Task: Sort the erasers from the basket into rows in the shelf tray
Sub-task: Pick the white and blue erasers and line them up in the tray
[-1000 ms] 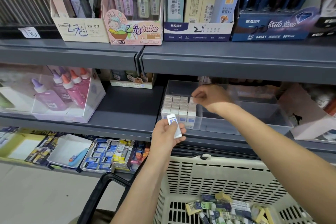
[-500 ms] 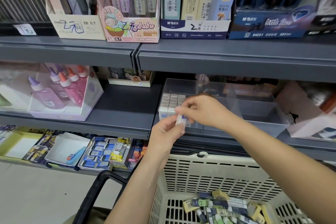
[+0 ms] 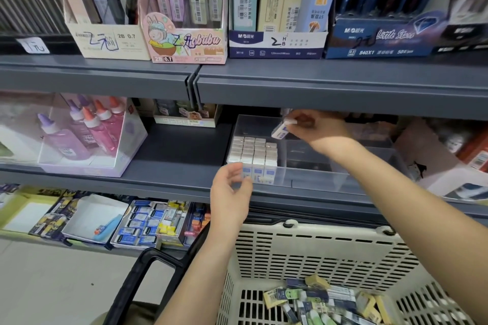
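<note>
L hand (image 3: pixel 229 192) hangs loose and empty, fingers half-curled, just in front of the clear plastic shelf tray (image 3: pixel 317 183). In its left bay sit packed rows of white erasers (image 3: pixel 253 150). At their 1 o'clock, above the tray, R hand (image 3: pixel 314 129) pinches a tilted white eraser w/ blue sleeve (image 3: pixel 283 130). At 6 o'clock, the cream slotted plastic basket (image 3: pixel 317 250) holds mixed loose erasers (image 3: pixel 324 301).

Single head view, forward and down, close to shelf tray (image 3: pixel 311 182).

right hand (image 3: pixel 315 130): pinches eraser (image 3: pixel 283 130) over tray (image 3: pixel 317 181) | left hand (image 3: pixel 229 194): loosely curled, at tray front
</note>
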### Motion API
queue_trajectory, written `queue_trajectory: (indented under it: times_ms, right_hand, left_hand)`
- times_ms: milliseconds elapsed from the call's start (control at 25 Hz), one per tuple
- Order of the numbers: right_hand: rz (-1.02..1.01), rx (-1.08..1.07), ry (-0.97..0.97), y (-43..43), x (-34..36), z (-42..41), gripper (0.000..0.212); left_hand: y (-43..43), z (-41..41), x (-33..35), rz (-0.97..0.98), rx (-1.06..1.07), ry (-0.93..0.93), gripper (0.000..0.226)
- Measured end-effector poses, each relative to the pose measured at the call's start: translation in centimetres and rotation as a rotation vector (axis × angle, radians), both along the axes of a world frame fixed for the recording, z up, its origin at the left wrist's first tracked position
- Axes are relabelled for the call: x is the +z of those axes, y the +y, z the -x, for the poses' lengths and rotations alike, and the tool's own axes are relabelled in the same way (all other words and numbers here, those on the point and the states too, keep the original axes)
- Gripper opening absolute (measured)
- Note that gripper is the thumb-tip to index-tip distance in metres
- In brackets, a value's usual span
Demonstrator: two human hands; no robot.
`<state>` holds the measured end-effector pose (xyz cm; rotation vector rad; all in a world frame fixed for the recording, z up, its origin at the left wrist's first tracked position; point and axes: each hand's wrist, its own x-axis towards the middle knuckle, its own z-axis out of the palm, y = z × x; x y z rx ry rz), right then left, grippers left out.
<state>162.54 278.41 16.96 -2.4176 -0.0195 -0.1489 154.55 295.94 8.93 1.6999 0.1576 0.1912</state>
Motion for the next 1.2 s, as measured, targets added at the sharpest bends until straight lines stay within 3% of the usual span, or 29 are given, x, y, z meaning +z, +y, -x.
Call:
queue_trajectory:
  times_ms: [80,280,480,760,960,1200]
  right_hand:
    - [0.163,0.016,-0.048,0.5,-0.9,-0.6,0.018]
    - [0.242,0.085,-0.083,1.5,-1.6,-1.2,0.019]
    - [0.181,0.09,-0.008,1.2,-1.2,-1.5,0.015]
    - [0.33,0.076,0.004,1.4,-1.6,-1.8,0.012]
    - [0.254,0.055,-0.014,2.5,-3.4,-1.8,0.005]
    - [0.264,0.05,-0.012,1.7,-4.8,-1.1,0.018]
  left_hand:
    - [-0.1,0.0,-0.3,-0.041,-0.032,0.019,0.03]
    - [-0.2,-0.2,-0.5,-0.06,-0.062,0.023,0.031]
    - [-0.1,-0.1,-0.5,-0.043,-0.069,0.035,0.03]
    - [-0.1,-0.2,-0.6,-0.034,-0.071,0.048,0.03]
    - [-0.1,-0.4,-0.8,-0.042,-0.064,0.042,0.03]
    - [-0.3,-0.1,-0.7,-0.066,-0.056,0.042,0.028]
